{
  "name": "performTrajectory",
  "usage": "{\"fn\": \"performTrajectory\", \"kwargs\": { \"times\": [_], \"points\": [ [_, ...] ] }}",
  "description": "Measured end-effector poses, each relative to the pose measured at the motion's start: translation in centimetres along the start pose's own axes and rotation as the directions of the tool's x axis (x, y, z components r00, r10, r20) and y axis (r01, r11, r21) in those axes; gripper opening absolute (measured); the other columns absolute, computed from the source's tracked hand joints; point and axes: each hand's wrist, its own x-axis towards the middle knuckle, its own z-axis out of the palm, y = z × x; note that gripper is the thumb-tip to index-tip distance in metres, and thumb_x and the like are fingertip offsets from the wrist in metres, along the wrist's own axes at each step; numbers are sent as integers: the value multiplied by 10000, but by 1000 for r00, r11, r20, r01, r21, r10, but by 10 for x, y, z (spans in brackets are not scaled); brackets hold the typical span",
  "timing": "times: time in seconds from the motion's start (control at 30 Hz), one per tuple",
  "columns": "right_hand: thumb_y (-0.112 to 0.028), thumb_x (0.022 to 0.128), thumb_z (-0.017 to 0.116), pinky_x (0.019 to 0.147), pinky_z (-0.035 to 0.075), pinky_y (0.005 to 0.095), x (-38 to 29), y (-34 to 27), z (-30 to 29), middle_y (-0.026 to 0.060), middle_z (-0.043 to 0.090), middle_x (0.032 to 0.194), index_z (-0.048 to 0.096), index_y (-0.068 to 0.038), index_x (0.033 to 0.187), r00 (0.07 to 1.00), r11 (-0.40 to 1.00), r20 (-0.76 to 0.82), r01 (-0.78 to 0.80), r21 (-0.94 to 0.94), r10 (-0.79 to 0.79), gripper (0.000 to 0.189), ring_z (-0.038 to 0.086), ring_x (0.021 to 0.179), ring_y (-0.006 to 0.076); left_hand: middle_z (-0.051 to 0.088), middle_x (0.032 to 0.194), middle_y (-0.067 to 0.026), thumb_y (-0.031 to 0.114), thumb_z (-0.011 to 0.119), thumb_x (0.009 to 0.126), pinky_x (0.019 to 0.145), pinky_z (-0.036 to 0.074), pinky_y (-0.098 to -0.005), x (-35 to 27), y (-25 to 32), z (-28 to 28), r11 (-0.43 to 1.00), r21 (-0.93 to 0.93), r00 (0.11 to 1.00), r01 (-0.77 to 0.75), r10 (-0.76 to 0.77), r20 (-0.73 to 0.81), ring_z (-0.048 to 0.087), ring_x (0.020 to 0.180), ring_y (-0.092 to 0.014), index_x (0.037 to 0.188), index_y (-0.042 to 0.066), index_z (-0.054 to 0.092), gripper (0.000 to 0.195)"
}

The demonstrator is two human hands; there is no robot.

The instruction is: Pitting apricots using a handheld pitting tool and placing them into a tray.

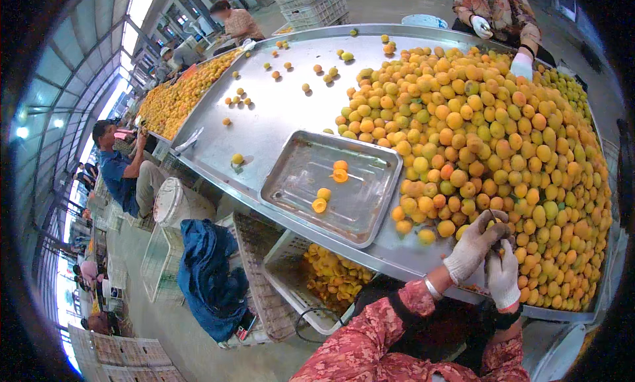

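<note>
My left hand (470, 249), in a white knit glove with smudged fingertips, curls at the near edge of a large heap of apricots (476, 129). A yellow patch of what looks like an apricot (491, 223) shows between its fingers. Just below, my right hand (503, 275), gloved too, has its bent fingers against the left one. A thin dark sliver rises by the left fingertips; what it belongs to is unclear. To the left, a shallow metal tray (297, 169) holds a few apricots, some cut open with orange flesh (319, 205).
The metal table (208, 134) has a raised rim and scattered apricots. Below its near edge stands a plastic crate (285, 263) of split apricots (327, 273). Left are a blue cloth (206, 278) and white bucket (181, 203). Across the table, a gloved co-worker's hand (522, 66) touches the heap.
</note>
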Motion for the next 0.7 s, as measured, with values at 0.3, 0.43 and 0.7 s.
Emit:
{"fn": "performTrajectory", "kwargs": {
  "times": [0.3,0.43,0.7],
  "points": [
    [-75,870,552,799,530,458,3,3,-2,293,665,978,534,24,1256,975,975,-195,67,-213,-110,398,661,984,440,629,1212,-66,172,606,961,934,495,-305,8,-1,-11,806,550,975,-219,155,160,578,1083,-146,1295,99,587,342],
    [-181,825,641,689,542,526,5,-2,-1,247,674,876,471,-29,1305,985,941,-133,59,-334,-109,531,663,816,451,616,1275,-65,115,618,940,967,478,-288,5,18,-7,952,264,987,154,-162,8,571,1128,-138,1333,26,570,406],
    [-153,861,640,700,554,446,-3,-11,-12,261,669,908,375,-7,1441,997,986,-76,-8,-166,-5,654,684,859,416,609,1272,-77,98,602,949,968,469,-286,2,23,0,916,335,972,219,-237,11,574,1110,-146,1357,-7,547,424]
  ]
}}
